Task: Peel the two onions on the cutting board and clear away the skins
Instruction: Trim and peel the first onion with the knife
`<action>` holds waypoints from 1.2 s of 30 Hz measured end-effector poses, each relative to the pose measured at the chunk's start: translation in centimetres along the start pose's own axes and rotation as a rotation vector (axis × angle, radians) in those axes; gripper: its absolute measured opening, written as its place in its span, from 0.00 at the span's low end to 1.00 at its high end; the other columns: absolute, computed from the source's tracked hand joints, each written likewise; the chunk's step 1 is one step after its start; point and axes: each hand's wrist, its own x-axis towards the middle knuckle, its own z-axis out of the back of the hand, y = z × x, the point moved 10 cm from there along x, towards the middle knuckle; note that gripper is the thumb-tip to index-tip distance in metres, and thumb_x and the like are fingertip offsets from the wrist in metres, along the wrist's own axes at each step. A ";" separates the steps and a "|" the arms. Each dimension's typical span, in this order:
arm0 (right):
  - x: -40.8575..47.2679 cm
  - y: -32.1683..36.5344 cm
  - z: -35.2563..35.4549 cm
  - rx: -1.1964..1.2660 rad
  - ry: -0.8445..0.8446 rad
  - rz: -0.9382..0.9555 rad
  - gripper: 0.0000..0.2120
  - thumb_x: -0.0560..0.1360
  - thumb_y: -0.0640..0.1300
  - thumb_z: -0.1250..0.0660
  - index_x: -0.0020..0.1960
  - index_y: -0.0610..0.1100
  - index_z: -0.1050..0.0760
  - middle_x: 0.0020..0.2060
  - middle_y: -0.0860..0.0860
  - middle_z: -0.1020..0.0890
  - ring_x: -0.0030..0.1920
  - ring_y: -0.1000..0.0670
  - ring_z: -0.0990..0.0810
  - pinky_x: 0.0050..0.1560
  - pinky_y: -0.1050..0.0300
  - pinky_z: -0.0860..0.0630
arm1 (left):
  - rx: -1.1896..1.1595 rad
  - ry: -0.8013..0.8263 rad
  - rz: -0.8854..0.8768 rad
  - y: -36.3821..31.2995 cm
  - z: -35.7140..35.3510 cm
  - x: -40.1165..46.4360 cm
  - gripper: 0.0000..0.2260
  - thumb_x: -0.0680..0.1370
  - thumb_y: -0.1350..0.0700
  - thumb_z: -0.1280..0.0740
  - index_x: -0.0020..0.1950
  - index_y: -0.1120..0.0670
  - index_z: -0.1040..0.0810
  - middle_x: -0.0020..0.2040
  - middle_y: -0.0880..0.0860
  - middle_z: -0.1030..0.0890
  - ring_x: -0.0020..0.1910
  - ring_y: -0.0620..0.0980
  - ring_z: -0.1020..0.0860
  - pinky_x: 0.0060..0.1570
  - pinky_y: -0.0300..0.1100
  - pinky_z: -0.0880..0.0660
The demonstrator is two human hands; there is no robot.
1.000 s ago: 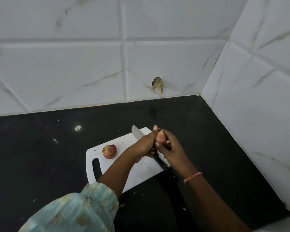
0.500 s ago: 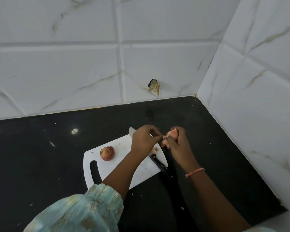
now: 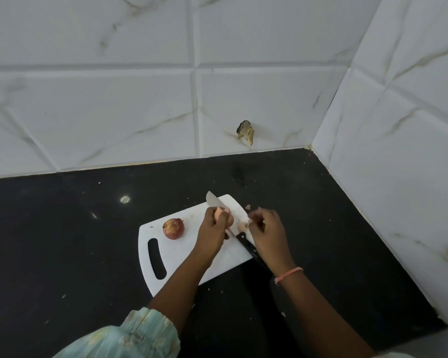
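My left hand (image 3: 214, 223) grips a pale pink, partly peeled onion (image 3: 224, 215) above the white cutting board (image 3: 192, 254). Just to its right, my right hand (image 3: 265, 228) hovers with its fingers curled, pinching a small scrap of onion skin (image 3: 248, 208). Another loose piece of skin (image 3: 242, 226) lies on the board between the hands. A second onion (image 3: 173, 228), red-brown and still in its skin, sits on the board's left part near the handle slot. A knife (image 3: 230, 223) with a black handle lies diagonally across the board beneath my hands.
The board lies on a black countertop (image 3: 62, 241) in a corner of white marble-look tiled walls (image 3: 114, 112). A broken hole (image 3: 245, 129) marks the back wall. Small crumbs dot the counter.
The onion has passed from my right hand to my left hand. My hands have come apart, and my right hand has pulled away a bit of skin. The camera has shifted slightly.
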 end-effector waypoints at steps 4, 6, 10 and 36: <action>-3.0 -2.4 -2.4 -0.318 0.091 -0.011 0.11 0.72 0.49 0.29 0.51 0.50 0.28 0.52 0.53 0.28 0.55 0.53 0.29 0.54 0.57 0.26 | 0.241 -0.097 -0.193 1.8 2.0 -1.3 0.09 0.82 0.46 0.37 0.60 0.46 0.29 0.54 0.45 0.21 0.49 0.41 0.22 0.45 0.33 0.27; -3.8 -2.2 -2.7 -0.376 0.064 0.027 0.13 0.72 0.47 0.29 0.52 0.50 0.30 0.53 0.53 0.28 0.56 0.53 0.31 0.55 0.57 0.27 | 0.303 -0.112 -0.268 2.2 2.4 -2.0 0.09 0.81 0.46 0.35 0.59 0.45 0.28 0.53 0.42 0.21 0.50 0.41 0.22 0.47 0.33 0.26; -4.1 -1.8 -2.9 -0.350 0.042 0.023 0.13 0.74 0.41 0.31 0.56 0.48 0.30 0.55 0.52 0.27 0.59 0.52 0.30 0.55 0.61 0.28 | 0.357 -0.070 -0.333 2.0 2.6 -2.4 0.09 0.80 0.45 0.34 0.58 0.45 0.27 0.53 0.41 0.22 0.50 0.40 0.23 0.47 0.33 0.25; -6.4 -1.3 0.9 -0.235 -0.139 -0.136 0.07 0.81 0.52 0.42 0.49 0.49 0.34 0.37 0.51 0.23 0.36 0.53 0.22 0.33 0.57 0.29 | 0.030 -0.195 -0.430 1.9 6.3 -3.0 0.08 0.79 0.46 0.40 0.55 0.32 0.33 0.55 0.42 0.24 0.53 0.42 0.22 0.53 0.42 0.23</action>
